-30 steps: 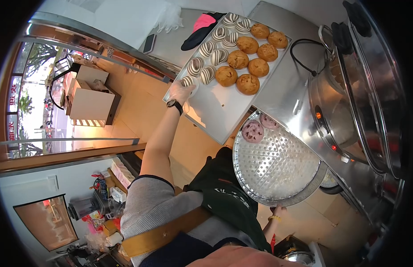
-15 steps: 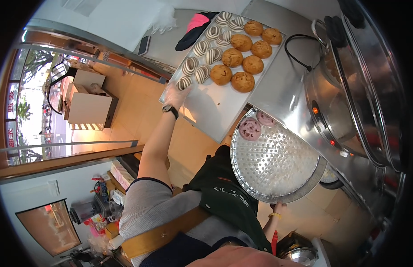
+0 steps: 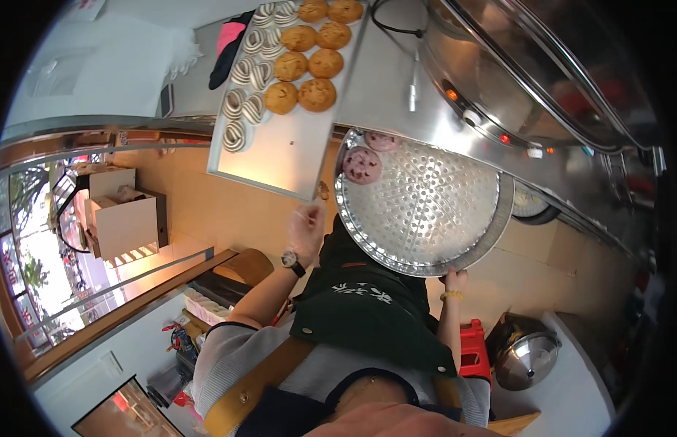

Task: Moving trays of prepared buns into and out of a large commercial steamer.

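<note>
My right hand (image 3: 455, 280) grips the near rim of a round perforated metal steamer tray (image 3: 426, 218). Two pinkish-purple steamed buns (image 3: 362, 165) sit at its far left edge. My left hand (image 3: 306, 229), in a thin clear glove, hovers left of the steamer tray; its fingers are loosely bent and I see nothing in them. Beyond it lies a rectangular metal baking tray (image 3: 269, 164). Swirled dark-and-white striped buns (image 3: 235, 136) fill its left side, and golden-brown buns (image 3: 317, 95) its right side.
A large steel steamer (image 3: 484, 95) with lit orange lamps stands on the counter at right. A black cable (image 3: 393, 29) crosses the far counter. A phone (image 3: 166, 100) and a pink-and-black cloth (image 3: 229, 44) lie left of the baking tray. A red stool (image 3: 473, 349) stands at lower right.
My left hand has drawn back from the striped buns on the baking tray toward my body. The view has shifted, so the baking tray appears farther left and up. The right hand keeps its grip.
</note>
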`<state>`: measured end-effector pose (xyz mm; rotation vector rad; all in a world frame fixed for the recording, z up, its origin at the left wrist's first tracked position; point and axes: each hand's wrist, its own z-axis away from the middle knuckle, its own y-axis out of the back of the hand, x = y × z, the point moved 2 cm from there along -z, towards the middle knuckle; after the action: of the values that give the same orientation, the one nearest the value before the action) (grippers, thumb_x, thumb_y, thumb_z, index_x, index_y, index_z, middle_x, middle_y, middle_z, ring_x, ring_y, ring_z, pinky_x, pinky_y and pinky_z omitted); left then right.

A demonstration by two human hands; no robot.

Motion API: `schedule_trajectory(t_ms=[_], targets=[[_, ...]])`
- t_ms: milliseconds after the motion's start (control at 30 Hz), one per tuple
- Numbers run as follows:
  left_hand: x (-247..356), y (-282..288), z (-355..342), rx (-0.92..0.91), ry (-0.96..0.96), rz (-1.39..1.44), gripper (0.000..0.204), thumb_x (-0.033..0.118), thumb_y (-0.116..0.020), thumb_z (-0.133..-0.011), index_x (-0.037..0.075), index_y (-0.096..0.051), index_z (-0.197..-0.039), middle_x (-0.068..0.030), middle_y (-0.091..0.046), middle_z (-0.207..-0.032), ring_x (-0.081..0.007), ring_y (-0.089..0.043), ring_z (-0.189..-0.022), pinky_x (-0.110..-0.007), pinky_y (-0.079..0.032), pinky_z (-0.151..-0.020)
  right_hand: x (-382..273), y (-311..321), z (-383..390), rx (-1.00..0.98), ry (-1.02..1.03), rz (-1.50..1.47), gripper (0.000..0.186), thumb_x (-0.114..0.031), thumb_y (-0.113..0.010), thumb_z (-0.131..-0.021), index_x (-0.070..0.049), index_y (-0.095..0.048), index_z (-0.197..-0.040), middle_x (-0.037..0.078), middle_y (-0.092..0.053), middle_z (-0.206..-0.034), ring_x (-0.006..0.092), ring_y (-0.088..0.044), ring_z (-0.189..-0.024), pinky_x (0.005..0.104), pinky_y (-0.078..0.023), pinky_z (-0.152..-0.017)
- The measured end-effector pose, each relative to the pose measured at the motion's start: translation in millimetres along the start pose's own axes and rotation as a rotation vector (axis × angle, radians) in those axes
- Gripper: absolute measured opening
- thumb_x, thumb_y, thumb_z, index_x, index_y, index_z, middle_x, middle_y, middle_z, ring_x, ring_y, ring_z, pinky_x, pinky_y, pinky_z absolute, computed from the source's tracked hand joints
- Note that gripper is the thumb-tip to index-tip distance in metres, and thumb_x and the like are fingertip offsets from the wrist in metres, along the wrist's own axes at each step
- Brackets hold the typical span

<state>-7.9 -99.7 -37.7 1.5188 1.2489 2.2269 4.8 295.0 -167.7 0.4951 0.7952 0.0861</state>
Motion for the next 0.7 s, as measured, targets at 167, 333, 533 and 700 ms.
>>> schedule_trajectory(t_ms=[167,333,533,700], targets=[[-12,-55,32,-0.162,0.231,0.019,0.033,0.023,-0.058,-0.077,-0.004,-0.051,-0.094,-0.0123,-0.055,-0.076,-0.0176,-0.053,-0.063,-0.028,-0.044,-0.055,39,-1,-16,-0.048,-0.017,0.019,0.015,-0.007,-0.049,-0.072,0.008,-0.049,-0.072,0.014,-0.055,-0.064,0.0194,-0.056,-0.050,0.0299,-0.049,-0.042],[-25,-82,38,-0.548,0.625,0.329,0.044,0.034,-0.057,-0.077,-0.005,-0.048,-0.096,-0.0079,-0.054,-0.075,-0.0136,-0.049,-0.056,-0.025,-0.042,-0.052,30,-4,-14,0.121,0.065,0.243,0.029,-0.019,-0.057,-0.066,0.009,-0.051,-0.073,0.025,-0.055,-0.069,0.0379,-0.055,-0.069,0.0405,-0.042,-0.064],[-35,-85,24,-0.478,0.455,-0.084,0.035,0.029,-0.055,-0.078,-0.002,-0.050,-0.093,-0.0052,-0.050,-0.064,-0.0113,-0.045,-0.052,-0.026,-0.037,-0.045,30,-4,-4,0.033,-0.001,0.179,0.027,-0.017,-0.055,-0.065,0.009,-0.052,-0.072,0.025,-0.055,-0.071,0.0355,-0.056,-0.071,0.0403,-0.042,-0.065],[-39,-76,20,-0.578,0.507,0.197,0.034,0.028,-0.057,-0.077,-0.001,-0.051,-0.094,-0.0045,-0.053,-0.068,-0.0096,-0.045,-0.052,-0.023,-0.038,-0.046,10,-2,23,0.035,0.024,0.022,0.024,-0.012,-0.053,-0.069,0.011,-0.049,-0.076,0.020,-0.056,-0.069,0.0275,-0.058,-0.060,0.0364,-0.046,-0.054]])
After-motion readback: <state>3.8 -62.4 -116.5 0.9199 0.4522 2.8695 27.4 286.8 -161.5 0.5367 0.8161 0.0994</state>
